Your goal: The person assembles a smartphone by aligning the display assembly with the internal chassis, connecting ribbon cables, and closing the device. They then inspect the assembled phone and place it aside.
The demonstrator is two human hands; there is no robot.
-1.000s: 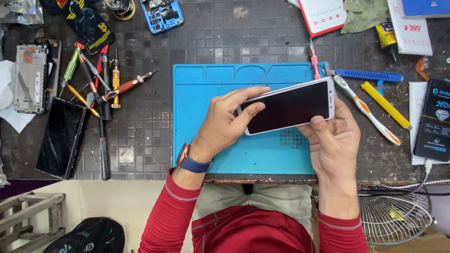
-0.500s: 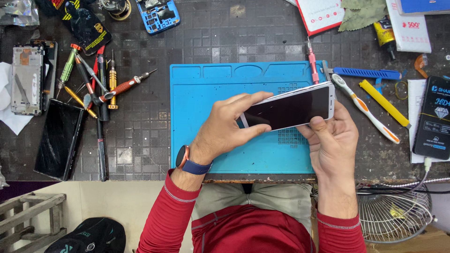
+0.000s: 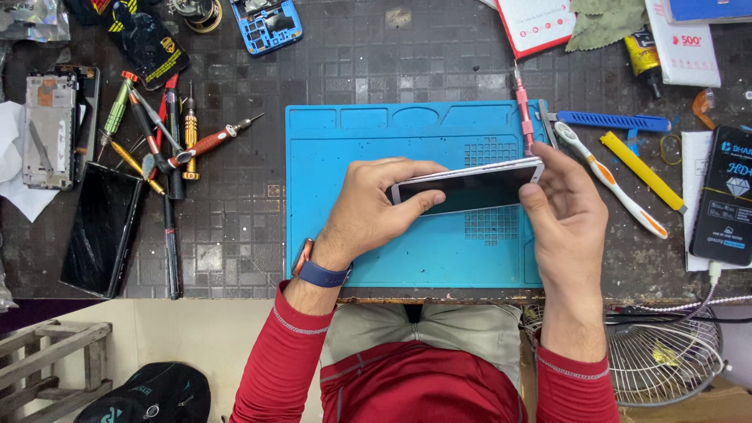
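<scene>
Phone: your white smartphone [image 3: 470, 188] sits above the blue mat [image 3: 352, 235], mid-desk.
Left hand [image 3: 368, 207]: clamped on its nine o'clock end.
Right hand [image 3: 568, 211]: clamped on its three o'clock end.
Progress: screen seemingly still seated; pink screwdriver [image 3: 523, 110] lies unused at twelve o'clock.

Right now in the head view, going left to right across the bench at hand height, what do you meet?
Black glass panel → screwdrivers → blue mat → left hand → phone → right hand → white-handled tool → yellow pry tool → black box.
</scene>
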